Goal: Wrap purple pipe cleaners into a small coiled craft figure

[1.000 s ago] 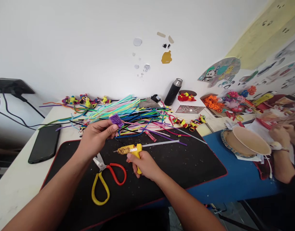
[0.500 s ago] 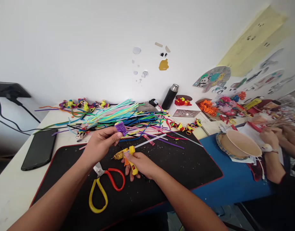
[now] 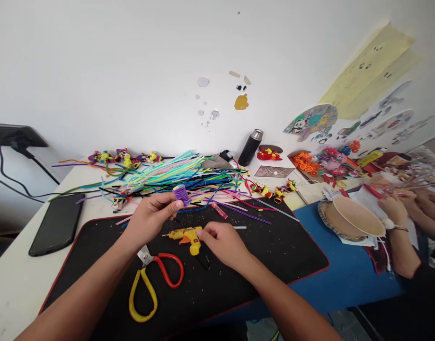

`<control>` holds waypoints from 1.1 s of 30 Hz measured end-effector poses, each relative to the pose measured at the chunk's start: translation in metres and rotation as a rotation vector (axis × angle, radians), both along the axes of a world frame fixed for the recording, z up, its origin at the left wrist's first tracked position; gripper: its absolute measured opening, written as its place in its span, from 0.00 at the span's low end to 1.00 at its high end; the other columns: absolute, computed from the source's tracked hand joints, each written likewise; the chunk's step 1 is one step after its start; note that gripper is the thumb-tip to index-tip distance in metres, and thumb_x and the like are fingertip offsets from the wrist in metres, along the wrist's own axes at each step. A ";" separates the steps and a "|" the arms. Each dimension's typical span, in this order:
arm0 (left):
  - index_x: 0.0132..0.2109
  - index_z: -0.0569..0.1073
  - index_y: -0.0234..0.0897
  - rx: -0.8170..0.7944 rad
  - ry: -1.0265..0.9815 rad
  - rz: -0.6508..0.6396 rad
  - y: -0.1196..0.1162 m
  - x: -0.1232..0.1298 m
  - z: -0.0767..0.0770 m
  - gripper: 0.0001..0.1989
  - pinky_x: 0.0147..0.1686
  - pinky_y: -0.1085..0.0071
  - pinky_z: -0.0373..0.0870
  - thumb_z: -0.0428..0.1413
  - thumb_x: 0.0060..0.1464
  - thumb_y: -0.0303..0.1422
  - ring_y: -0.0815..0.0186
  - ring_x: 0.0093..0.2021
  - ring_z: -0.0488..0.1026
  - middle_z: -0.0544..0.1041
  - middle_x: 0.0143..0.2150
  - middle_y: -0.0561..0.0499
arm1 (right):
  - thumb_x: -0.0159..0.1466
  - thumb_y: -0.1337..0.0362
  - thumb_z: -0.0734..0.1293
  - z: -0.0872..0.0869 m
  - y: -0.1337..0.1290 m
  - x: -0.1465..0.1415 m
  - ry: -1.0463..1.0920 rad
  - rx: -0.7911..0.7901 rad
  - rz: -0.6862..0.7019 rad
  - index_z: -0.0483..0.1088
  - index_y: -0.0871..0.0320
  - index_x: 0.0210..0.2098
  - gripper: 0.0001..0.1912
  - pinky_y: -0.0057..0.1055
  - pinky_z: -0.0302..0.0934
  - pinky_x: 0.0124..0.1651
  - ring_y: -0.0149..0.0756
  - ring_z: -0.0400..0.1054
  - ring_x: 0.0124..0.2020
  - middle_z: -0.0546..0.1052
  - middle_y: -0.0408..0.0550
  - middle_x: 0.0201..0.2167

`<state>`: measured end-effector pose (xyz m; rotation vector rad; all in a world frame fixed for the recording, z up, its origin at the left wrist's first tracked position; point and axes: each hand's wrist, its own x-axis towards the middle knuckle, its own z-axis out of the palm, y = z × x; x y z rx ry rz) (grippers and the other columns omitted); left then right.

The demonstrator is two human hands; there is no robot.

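Note:
Between the thumb and fingers of my left hand is a coiled purple fuzzy piece with a bit of yellow at its top. A yellow glue gun with an orange trigger lies on the black mat, its nozzle pointing left. My right hand is curled at the gun's rear end, thumb and fingertips closed on it. A pale glue stick sticks out to the right past my knuckles. Scissors with one yellow and one red handle lie below my left hand.
Behind the mat lies a pile of coloured pipe cleaners, with small figures beside it. A black phone is at left. A black flask stands at the back. At right are a bowl and another person's hands.
The glue gun has turned from a tilted hold to lying level on the mat, and my right hand has shifted to its rear end. My left hand still holds the purple piece.

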<state>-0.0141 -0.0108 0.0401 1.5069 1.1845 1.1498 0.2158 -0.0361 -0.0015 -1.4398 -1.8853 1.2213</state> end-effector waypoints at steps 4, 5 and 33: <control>0.24 0.71 0.38 0.008 0.044 -0.038 -0.002 0.003 0.002 0.21 0.28 0.71 0.60 0.60 0.59 0.45 0.67 0.25 0.63 0.68 0.21 0.55 | 0.68 0.48 0.69 0.013 0.007 0.000 0.324 -0.095 -0.131 0.73 0.56 0.33 0.18 0.27 0.49 0.21 0.28 0.55 0.15 0.64 0.34 0.15; 0.24 0.71 0.37 0.008 0.060 -0.047 -0.002 0.003 0.001 0.21 0.28 0.71 0.60 0.60 0.60 0.45 0.67 0.25 0.63 0.68 0.21 0.55 | 0.67 0.47 0.70 0.016 0.009 -0.002 0.384 -0.099 -0.155 0.72 0.56 0.34 0.18 0.26 0.49 0.20 0.27 0.54 0.14 0.63 0.33 0.14; 0.27 0.72 0.36 -0.141 0.023 -0.208 -0.006 0.011 -0.008 0.23 0.26 0.72 0.56 0.60 0.61 0.49 0.68 0.25 0.60 0.66 0.22 0.56 | 0.64 0.45 0.73 0.022 0.012 -0.021 0.660 -0.058 -0.215 0.71 0.55 0.34 0.20 0.25 0.45 0.18 0.25 0.50 0.15 0.60 0.32 0.16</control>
